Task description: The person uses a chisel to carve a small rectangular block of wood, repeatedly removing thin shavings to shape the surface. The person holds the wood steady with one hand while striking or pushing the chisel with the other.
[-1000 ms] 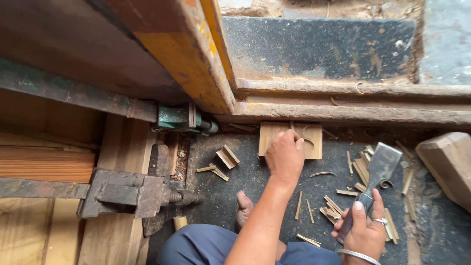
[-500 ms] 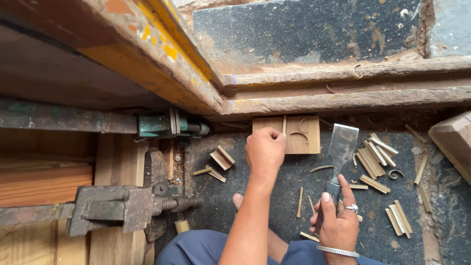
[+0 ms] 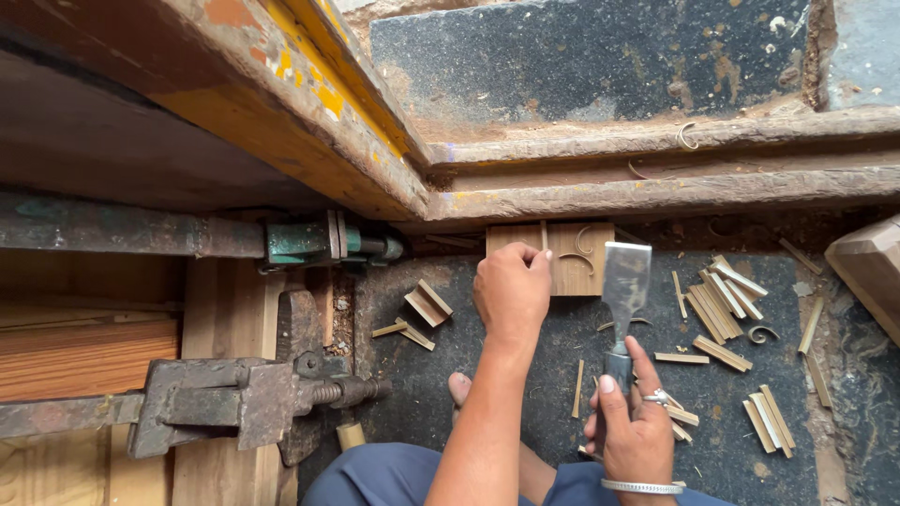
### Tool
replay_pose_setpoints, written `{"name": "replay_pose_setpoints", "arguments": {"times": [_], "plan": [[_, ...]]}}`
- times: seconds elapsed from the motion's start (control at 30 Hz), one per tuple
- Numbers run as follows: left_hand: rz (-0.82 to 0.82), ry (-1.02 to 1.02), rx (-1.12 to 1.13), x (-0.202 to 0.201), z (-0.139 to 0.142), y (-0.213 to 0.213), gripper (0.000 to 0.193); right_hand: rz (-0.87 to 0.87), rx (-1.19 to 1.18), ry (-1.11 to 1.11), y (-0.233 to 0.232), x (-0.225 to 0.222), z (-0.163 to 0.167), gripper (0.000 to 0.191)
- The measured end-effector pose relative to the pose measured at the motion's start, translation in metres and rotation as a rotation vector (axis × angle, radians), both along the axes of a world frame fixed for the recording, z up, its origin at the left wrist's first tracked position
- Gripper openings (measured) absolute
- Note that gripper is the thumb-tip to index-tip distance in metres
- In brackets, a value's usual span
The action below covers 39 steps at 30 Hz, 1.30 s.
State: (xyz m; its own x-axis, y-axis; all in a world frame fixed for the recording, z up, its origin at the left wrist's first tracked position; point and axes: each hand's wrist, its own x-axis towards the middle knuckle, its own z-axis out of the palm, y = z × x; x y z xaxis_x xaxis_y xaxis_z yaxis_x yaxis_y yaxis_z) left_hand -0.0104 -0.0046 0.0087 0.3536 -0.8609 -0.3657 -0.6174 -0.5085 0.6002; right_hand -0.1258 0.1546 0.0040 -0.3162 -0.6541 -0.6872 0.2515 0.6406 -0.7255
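My left hand (image 3: 511, 292) rests closed on a flat square piece of light wood (image 3: 574, 255) that lies on the dark floor against a worn wooden sill; a thin strip stands under my fingers. My right hand (image 3: 636, 420), wearing a ring and a metal bracelet, grips the handle of a wide flat chisel (image 3: 624, 281). The blade points away from me, its edge at the near right part of the wood piece. Curled shavings lie on the wood.
Several thin wood strips (image 3: 722, 309) and offcuts (image 3: 427, 305) lie scattered on the floor. At the left are two heavy metal clamps (image 3: 239, 403) (image 3: 319, 242) on wooden boards. A wooden block (image 3: 867, 267) sits at the right edge. My toes (image 3: 459, 386) show below my arm.
My right hand has swung the chisel from the right side in towards the wood piece, blade now at its edge. My left hand has stayed on the wood.
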Motion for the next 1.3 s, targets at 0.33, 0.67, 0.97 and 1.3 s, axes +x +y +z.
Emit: {"name": "replay_pose_setpoints", "arguments": {"times": [0.33, 0.67, 0.97, 1.3], "plan": [[-0.326, -0.035, 0.324, 0.018, 0.034, 0.033, 0.047, 0.191, 0.180, -0.098, 0.010, 0.017, 0.017, 0.054], [-0.421, -0.097, 0.442, 0.011, 0.028, 0.040, 0.042, 0.275, 0.197, -0.013, 0.002, 0.031, 0.014, 0.054], [-0.398, -0.105, 0.421, 0.014, 0.023, 0.038, 0.036, 0.305, 0.204, -0.046, 0.001, 0.030, 0.005, 0.058], [-0.400, -0.139, 0.398, 0.010, 0.010, 0.035, 0.032, 0.243, 0.127, -0.075, 0.006, 0.034, -0.024, 0.059]]}}
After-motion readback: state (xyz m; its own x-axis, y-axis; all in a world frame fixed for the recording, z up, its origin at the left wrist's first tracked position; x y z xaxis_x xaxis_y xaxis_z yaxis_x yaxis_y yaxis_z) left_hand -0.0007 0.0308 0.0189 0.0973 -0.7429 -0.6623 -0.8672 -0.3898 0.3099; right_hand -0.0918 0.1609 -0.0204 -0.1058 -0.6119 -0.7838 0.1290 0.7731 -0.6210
